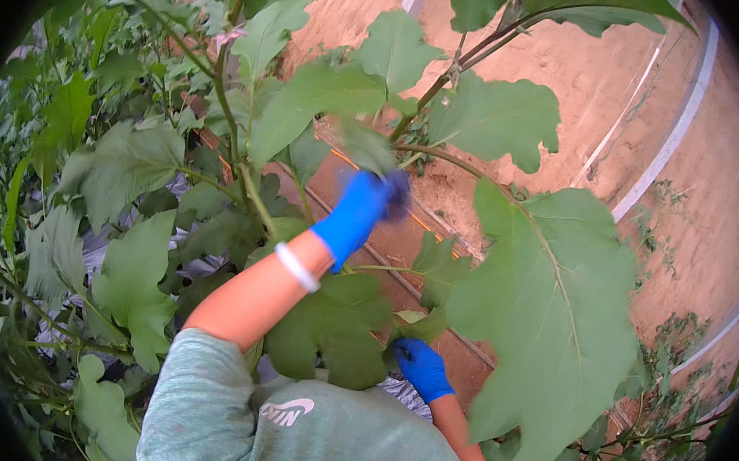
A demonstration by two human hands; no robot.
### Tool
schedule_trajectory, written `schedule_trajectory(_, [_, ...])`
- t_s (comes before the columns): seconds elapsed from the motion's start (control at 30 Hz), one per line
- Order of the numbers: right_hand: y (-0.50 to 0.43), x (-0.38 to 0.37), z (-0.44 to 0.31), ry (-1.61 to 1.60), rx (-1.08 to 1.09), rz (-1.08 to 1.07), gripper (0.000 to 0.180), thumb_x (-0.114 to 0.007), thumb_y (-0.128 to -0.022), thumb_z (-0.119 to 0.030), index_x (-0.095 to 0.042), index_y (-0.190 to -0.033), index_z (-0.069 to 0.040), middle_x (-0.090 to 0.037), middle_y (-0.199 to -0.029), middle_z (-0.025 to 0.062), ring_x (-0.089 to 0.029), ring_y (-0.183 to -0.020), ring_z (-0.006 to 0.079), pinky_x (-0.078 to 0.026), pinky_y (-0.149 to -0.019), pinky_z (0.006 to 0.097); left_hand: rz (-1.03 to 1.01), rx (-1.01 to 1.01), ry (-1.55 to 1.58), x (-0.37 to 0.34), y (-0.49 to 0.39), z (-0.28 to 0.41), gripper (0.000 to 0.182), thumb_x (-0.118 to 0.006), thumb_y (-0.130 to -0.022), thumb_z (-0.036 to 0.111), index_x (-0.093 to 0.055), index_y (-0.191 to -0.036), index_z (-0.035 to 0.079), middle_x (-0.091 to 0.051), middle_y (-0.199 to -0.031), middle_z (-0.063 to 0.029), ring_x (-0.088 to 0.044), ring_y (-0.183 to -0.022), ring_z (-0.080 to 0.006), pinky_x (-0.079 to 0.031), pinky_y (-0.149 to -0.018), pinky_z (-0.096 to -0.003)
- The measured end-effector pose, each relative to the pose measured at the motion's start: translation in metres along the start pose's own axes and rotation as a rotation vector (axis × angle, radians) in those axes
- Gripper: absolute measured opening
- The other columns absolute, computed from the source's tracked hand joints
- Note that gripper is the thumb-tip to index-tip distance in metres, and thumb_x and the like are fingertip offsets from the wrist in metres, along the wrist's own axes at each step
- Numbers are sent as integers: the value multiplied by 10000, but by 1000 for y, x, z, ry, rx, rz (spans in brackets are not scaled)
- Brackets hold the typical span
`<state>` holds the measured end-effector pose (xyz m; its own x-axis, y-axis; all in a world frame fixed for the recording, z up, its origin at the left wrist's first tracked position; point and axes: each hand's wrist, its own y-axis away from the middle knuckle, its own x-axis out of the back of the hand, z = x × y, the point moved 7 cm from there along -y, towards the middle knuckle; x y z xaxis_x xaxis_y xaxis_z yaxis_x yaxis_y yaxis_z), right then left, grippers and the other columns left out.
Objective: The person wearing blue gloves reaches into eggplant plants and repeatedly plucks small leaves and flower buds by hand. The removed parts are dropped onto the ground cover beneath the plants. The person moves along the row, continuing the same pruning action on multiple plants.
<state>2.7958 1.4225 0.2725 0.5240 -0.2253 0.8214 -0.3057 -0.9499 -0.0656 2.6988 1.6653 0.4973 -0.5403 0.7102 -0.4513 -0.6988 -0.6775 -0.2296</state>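
My left hand [368, 206], in a blue glove with darker fingers, reaches among the stems and broad lobed leaves of an eggplant plant. It is motion-blurred beside a small blurred leaf [369, 144], and its grip cannot be made out. Lower down, near my torso, my right hand [423, 366] wears a matching glove. Its fingers are bent at the edge of a leaf [424, 326]; whether they hold it is unclear. A thick green stem [256, 200] rises left of my left hand, and a large leaf [553, 275] spreads to the right of both hands.
Dense eggplant foliage [123, 162] fills the left side. A purple-brown branch [430, 93] leans across the upper middle. Beneath the leaves run an orange line [421, 223] and a dark pipe [392, 270]. Bare soil with pale strips [672, 136] lies to the right.
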Motion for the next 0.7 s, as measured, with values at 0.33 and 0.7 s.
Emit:
schedule_trajectory(0.33, [-31,139,-224,39,682,-160,252,-577,-872,-218,-613,-1087,-90,-638,-1039,150,-632,-895,339,-516,-760,419,353,-995,-1110,-80,-28,171,259,-646,-840,215,-591,-1062,92,-649,-955,-143,-635,-871,-312,-506,-748,-401])
schedule_trajectory(0.7, [-202,304,-270,-299,438,560,464,-570,-859,-159,-491,-1286,5,-559,-1240,208,-565,-1111,300,-440,-938,362,308,-752,-1615,-52,-12,189,187,-618,-851,212,-650,-962,66,-655,-909,-165,-629,-822,-349,-500,-720,-406])
